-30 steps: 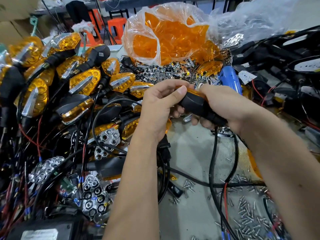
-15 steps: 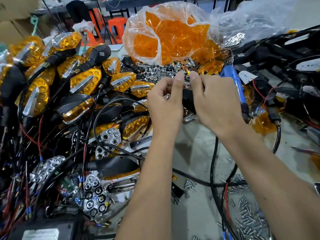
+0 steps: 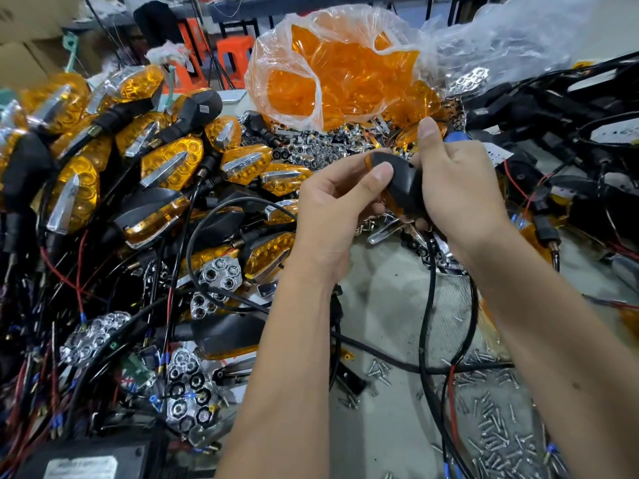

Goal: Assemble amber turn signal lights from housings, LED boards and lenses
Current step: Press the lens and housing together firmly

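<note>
- A heap of finished lights (image 3: 173, 164), amber fronts with chrome fins, is piling up to the left of the left hand, tangled with black and red wires.
- A clear plastic bag of amber lenses (image 3: 332, 74) is sitting just beyond both hands, its mouth gaping toward them.
- Loose chrome reflectors (image 3: 318, 150) are lying scattered between that bag and the hands, and more honeycomb reflectors (image 3: 188, 392) are lying low on the left beside the left forearm.
- A blue tool (image 3: 456, 137) is peeking out just behind the right hand, mostly hidden by the knuckles.
- Black housings and cables (image 3: 570, 133) are crowding the area to the right of the right hand.
- Small screws (image 3: 498, 433) are lying strewn under and beside the right forearm on the grey table (image 3: 383, 305).
- The left hand (image 3: 332, 216) is curling round the near end of a black light housing (image 3: 401, 184), thumb pressing on its top.
- The right hand (image 3: 460, 188) is gripping the same housing from the other side, thumb raised above it and fingers wrapping underneath.
- The housing is sitting between the two hands, held above the table, with a strip of amber showing along its left edge.
- A black cable (image 3: 427, 299) is hanging down from under the housing between the forearms.
</note>
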A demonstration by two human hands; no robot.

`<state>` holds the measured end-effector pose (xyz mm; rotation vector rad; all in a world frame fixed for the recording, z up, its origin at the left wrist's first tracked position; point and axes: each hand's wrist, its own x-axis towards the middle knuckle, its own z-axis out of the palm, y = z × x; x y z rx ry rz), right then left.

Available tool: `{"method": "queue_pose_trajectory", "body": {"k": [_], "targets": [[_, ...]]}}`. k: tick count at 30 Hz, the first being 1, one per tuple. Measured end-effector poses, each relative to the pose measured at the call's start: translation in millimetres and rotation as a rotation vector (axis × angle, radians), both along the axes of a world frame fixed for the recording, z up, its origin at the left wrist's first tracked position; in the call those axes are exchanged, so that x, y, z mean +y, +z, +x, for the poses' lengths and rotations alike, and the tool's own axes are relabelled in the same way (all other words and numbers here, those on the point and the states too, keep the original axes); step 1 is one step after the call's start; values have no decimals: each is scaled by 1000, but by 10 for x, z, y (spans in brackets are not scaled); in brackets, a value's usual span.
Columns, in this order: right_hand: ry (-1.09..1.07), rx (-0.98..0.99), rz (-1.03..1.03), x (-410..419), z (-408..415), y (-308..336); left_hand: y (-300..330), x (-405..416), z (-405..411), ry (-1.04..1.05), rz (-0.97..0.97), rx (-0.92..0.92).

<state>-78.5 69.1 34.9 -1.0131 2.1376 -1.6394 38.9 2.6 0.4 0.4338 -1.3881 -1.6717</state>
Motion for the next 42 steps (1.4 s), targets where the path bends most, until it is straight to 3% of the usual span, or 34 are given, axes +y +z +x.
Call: {"method": "queue_pose_trajectory", "body": {"k": [8, 18, 21, 25, 28, 32, 35, 38, 42], "targets": [[-319, 406, -34, 3, 125, -51, 17, 116, -140, 42, -22, 38], [-409, 476, 75, 23, 15, -136, -37, 268, -284, 93, -27, 0], [-237, 355, 102, 11, 23, -96, -59, 208, -239, 92, -17, 29], [55, -39, 149, 32, -37, -4, -60, 158, -167, 40, -41, 68], [50, -138, 82, 41, -57, 14, -19, 140, -145, -5, -86, 73], [-80, 28, 51, 49, -28, 27, 13, 140, -162, -18, -156, 43], [-103, 276, 74, 62, -20, -75, -1, 130, -135, -49, -173, 40], [-190, 289, 15, 66, -24, -99, -20, 134, -107, -76, -140, 19], [-280, 505, 61, 68, -47, -105, -33, 144, -132, 37, -105, -40]]}}
